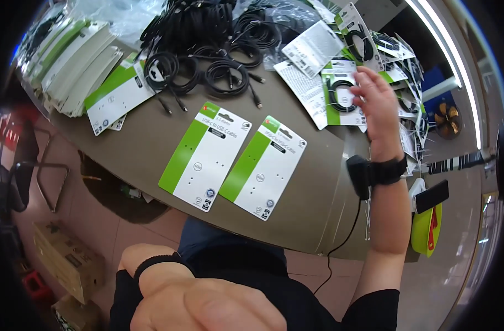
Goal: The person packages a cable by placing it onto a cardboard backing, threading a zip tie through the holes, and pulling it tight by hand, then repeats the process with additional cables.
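At the upper left of the frame a stack of green-and-white backing cards [78, 60] lies fanned along the table [312, 209] edge, and just right of it one loose card [119, 96] rests under the ends of some black cables. My left hand [208, 306] fills the lower left-centre of the frame, very close to the camera and blurred, well below the table; it looks loosely curled with nothing visible in it, though I cannot tell for sure. Above it, in the middle of the frame, two empty green-and-white cards [205, 154] [263, 165] lie side by side, tilted, just apart from each other. Top centre holds a heap of coiled black cables [208, 49]. To the right, my right hand [379, 105] reaches up over the table's far right part, fingers spread open, its fingertips touching a packaged cable card [340, 96], a green-and-white card with a black coil fastened on it. That card lies on a pile of finished cable cards [390, 55] in the upper right. A black wrist strap [382, 171] sits below the hand.
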The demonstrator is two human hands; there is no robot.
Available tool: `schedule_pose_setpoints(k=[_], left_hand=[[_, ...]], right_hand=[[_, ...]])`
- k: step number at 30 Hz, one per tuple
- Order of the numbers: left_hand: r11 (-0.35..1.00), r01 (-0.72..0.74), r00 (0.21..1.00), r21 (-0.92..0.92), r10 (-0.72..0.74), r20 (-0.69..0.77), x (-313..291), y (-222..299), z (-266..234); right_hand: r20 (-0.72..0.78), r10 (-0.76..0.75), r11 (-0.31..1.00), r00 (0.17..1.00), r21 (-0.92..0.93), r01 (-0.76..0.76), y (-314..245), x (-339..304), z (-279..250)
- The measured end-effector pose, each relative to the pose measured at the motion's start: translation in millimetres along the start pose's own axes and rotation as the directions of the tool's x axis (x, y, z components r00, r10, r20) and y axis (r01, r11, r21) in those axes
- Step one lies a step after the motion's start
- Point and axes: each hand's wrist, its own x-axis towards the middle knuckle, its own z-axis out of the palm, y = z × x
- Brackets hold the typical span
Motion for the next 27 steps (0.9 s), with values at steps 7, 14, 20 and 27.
schedule_pose_setpoints(k=[7,14,20,27], left_hand=[[0.999,0.001,0.992,0.050,0.005,-0.122,-9.9,0.3,-26.4],[1.000,0.021,0.998,0.012,-0.020,-0.052,-14.6,1.0,-39.7],[1.000,-0.014,0.999,-0.009,0.013,-0.049,-18.9,2.1,-32.2],[0.914,0.002,0.994,0.405,-0.047,0.101,-40.7,-26.9,-38.3]], right_hand=[[0.505,-0.421,0.569,0.754,-0.500,0.653,55.5,-3.5,157.9],[0.426,-0.369,0.506,0.826,-0.654,0.563,53.1,10.6,176.6],[0.343,-0.511,0.568,0.788,-0.554,0.609,11.1,-40.0,116.2],[0.199,-0.463,0.655,0.864,-0.579,0.485,-12.2,-111.4,54.7]])
